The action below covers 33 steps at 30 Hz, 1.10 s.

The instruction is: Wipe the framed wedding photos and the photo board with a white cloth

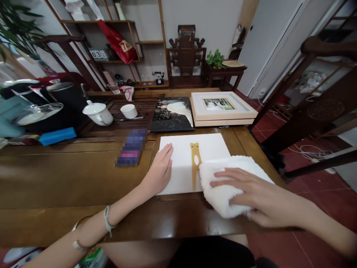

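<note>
A white rectangular board point(178, 175) lies on the wooden table in front of me. On it is a long gold piece point(194, 149) with an ear-like top, an oval white opening and a narrow lower end. My left hand point(160, 169) rests flat along the board's left edge, fingers together and stretched out, holding nothing. My right hand point(245, 190) grips a fluffy white cloth point(217, 201), its fingers bent over the top. This cloth covers the board's right part and touches the gold piece's side. Part of the cloth is hidden under my right hand.
Behind the board lie a dark photo panel point(158, 115) and stacked pale frames point(237, 120). A phone with a blurred screen point(131, 148) is to the left. Farther left stand a lidded white cup point(97, 113), a small white cup point(128, 111) and a black kettle point(65, 98).
</note>
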Tool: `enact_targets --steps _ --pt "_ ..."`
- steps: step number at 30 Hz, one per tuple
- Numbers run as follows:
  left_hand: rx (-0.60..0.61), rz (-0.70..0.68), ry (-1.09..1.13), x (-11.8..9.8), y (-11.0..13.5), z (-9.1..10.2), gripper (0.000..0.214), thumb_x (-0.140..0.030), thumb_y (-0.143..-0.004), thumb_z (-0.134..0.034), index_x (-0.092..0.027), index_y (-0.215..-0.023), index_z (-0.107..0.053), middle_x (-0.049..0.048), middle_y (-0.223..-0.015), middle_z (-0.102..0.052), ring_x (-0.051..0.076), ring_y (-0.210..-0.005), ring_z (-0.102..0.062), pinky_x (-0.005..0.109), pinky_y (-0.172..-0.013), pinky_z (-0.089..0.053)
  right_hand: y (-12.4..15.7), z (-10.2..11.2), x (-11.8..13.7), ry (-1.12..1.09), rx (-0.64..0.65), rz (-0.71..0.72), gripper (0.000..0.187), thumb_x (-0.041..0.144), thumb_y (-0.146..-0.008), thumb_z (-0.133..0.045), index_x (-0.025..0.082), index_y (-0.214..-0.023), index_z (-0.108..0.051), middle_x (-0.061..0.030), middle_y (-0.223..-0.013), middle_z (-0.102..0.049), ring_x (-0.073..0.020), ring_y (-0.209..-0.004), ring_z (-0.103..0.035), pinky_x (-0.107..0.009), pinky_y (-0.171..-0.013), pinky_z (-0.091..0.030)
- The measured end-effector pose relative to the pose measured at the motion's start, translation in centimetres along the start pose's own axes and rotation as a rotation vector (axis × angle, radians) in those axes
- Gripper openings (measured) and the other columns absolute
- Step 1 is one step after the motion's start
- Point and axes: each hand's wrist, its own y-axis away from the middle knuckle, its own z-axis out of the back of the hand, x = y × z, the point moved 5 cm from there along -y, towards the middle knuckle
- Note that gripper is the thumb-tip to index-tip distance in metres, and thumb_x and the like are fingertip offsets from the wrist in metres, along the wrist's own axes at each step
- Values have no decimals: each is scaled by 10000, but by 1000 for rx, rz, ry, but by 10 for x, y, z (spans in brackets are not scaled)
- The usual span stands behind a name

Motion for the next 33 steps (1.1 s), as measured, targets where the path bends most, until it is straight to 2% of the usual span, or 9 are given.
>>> enact_targets --steps 3,7,11,14,16,22,26,29,33 --pt "14 -16 -14 0 0 0 491 -247 -985 -262 -105 -1450 -326 171 -1532 -313 262 -1447 -232 496 -1180 -216 -15 -2 -36 -13 -8 -6 348 48 -682 -525 235 -946 -653 -48 -1416 -493 -274 -1368 -349 -531 -1125 -279" --pt "25 -25 -26 -1 0 0 491 -250 -989 -251 -100 -1450 -324 177 -1534 -306 261 -1448 -230 497 -1182 -216 -42 -3 -86 46 -70 -40 191 148 -794 -576 209 -958 -651 -108 -1438 -464 -297 -1397 -289 -546 -1092 -297" --pt "9 -27 -29 0 0 0 488 -245 -990 -254 -104 -1452 -326 170 -1535 -307 251 -1448 -230 485 -1186 -215 -59 0 -110 88 -114 -88 188 172 -849 -544 186 -1004 -649 -138 -1460 -431 -302 -1407 -269 -525 -1083 -318" --pt "4 -25 -38 1 1 -2 492 -238 -990 -248 -77 -1449 -325 178 -1533 -305 251 -1447 -230 487 -1186 -219 -54 0 -106 109 -70 -126 245 138 -820 -546 164 -1038 -656 -180 -1442 -442 -321 -1373 -336 -534 -1056 -354" --pt "-5 -22 -34 2 1 -3 492 -237 -989 -250 -76 -1448 -327 176 -1531 -311 249 -1445 -237 484 -1186 -222 -44 -2 -92 118 -14 -114 282 107 -779 -556 146 -1035 -667 -200 -1437 -439 -341 -1376 -324 -555 -1062 -339" --pt "-27 -4 -30 4 0 -4 488 -240 -988 -264 -83 -1444 -339 172 -1527 -322 256 -1441 -248 496 -1182 -229 -10 -10 -13 68 116 -80 321 65 -730 -560 203 -981 -704 -137 -1476 -408 -370 -1408 -225 -622 -1088 -267" --pt "-13 -9 -45 3 0 -4 490 -236 -987 -259 -75 -1444 -336 177 -1525 -325 258 -1441 -247 494 -1180 -233 2 -12 25 20 95 -123 264 81 -726 -580 249 -881 -711 -90 -1481 -411 -381 -1397 -250 -628 -1067 -304" --pt "-3 -24 -57 2 0 -3 490 -233 -989 -249 -78 -1448 -325 178 -1529 -315 261 -1443 -241 504 -1175 -237 -2 -12 15 22 105 -152 342 63 -726 -555 242 -985 -690 -96 -1476 -417 -352 -1400 -263 -596 -1080 -310" --pt "7 -35 -66 3 1 -3 490 -225 -988 -247 -82 -1452 -314 182 -1531 -309 266 -1445 -233 512 -1174 -236 -27 -8 -44 74 50 -221 351 58 -754 -510 158 -1058 -654 -186 -1462 -409 -339 -1393 -287 -558 -1085 -302"
